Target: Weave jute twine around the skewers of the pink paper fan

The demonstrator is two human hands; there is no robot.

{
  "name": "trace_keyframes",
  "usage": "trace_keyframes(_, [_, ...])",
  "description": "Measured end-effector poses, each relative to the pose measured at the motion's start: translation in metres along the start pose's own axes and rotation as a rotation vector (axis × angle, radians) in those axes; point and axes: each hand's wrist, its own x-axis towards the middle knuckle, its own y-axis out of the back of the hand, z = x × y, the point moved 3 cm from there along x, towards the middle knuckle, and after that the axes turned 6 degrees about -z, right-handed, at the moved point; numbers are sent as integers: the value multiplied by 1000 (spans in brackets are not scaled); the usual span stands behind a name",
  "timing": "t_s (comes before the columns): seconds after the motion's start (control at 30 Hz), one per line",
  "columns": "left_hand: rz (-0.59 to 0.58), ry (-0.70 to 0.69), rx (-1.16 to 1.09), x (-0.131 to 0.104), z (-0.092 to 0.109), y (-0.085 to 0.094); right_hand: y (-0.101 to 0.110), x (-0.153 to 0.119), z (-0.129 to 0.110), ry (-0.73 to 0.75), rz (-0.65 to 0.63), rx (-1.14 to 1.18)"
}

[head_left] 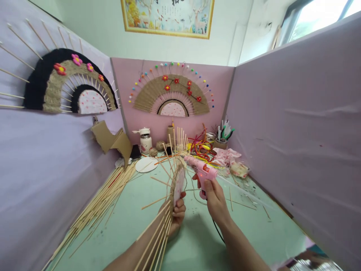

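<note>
My left hand [178, 212] grips a half-round fan base [178, 184], held on edge above the table. Its face is white with pink spots, its rim is wound with twine, and thin wooden sticks [158, 229] fan out from it. In my right hand [216, 195] is a pink hot glue gun [201, 169], fingers wrapped round its handle. A small red light shows on its body. The nozzle points left, close to the sticks at the top of the base; whether it touches them I cannot tell. A strand of twine hangs behind the base.
Many loose sticks [104, 199] lie along the left. A white disc [146, 164], a white bottle [145, 141], twine balls and red and yellow pipe cleaners [201, 145] stand at the back. Pink cloth [227, 156] lies right. Finished fans [172, 90] hang on the partitions.
</note>
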Motion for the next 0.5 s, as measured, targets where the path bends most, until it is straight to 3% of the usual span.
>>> trace_keyframes(0.13, [-41,-3,32,2,0,6,-1,1,0,1,-10,9])
trace_keyframes(0.5, [-8,7,65,6,-2,10,-6,3,0,33,-18,-17])
